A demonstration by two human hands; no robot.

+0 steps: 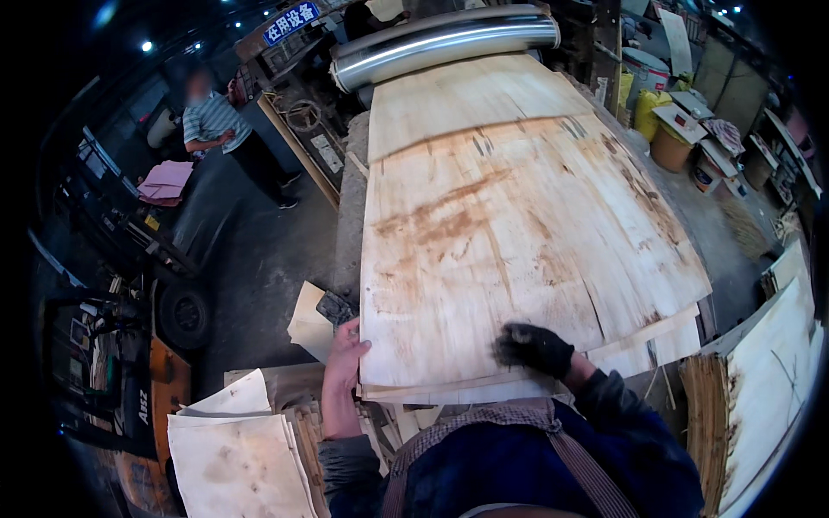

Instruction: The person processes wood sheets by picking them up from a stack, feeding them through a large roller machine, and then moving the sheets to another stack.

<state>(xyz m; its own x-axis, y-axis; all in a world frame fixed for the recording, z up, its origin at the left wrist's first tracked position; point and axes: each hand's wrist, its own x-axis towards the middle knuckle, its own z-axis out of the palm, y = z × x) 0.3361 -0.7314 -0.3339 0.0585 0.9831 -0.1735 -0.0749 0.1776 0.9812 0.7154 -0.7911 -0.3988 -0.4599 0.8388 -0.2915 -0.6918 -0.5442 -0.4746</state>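
Note:
A large pale veneer sheet (518,250) with brown stains and cracks lies before me, on top of other sheets whose edges show at the near side. My left hand (344,356), bare, is closed at the sheet's left edge near its front corner, thumb over the rim; the fingers are partly hidden. My right hand (534,349), in a black glove, is over the front part of the same sheet, palm down with fingers stretched out to the left. It is slightly blurred, and nothing shows in it. Farther off, another veneer sheet (466,99) reaches up to a shiny metal roller (449,45).
Veneer pieces are stacked at lower left (242,457) and lower right (768,380). An orange vehicle (170,388) with a black tyre stands left. A person (216,125) in a striped shirt stands beyond it. Buckets (669,148) and boards line the right side.

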